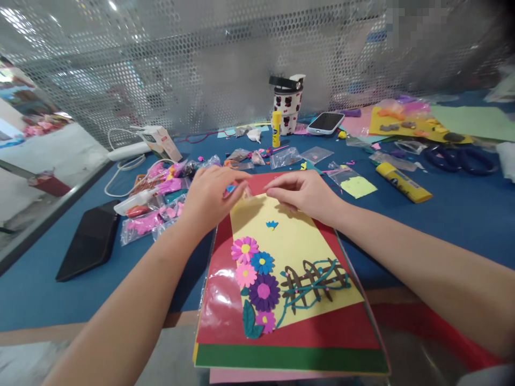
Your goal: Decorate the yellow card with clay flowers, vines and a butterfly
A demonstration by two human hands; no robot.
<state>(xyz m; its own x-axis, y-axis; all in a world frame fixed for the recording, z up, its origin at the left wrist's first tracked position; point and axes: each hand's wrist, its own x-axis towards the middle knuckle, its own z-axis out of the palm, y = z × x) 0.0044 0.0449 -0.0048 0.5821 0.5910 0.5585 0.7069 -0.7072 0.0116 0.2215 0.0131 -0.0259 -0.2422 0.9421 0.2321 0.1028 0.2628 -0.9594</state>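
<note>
My left hand (213, 194) is curled over the top left of a yellow card (306, 238), thumb and fingers closing on a small clear plastic bag (246, 192) with a bit of blue in it. Opposite it, my right hand (303, 194) hovers over the card's top edge with fingertips pinched; whatever is between them is hidden. A small blue clay piece (272, 225) sits on the card below the hands. Clay flowers (263, 291) in pink, blue and purple line the card's left side, with teal leaves (249, 320). A brown clay fence (316, 284) with teal vines stands at right.
Under the card lies a red sheet (225, 300) in clear plastic. Bags of clay (140, 225) and a black tablet-like object (88, 241) lie left. Behind stand a glue stick (276, 128) and a tumbler (287, 104). Right are a yellow tube (403, 182) and scissors (461, 161).
</note>
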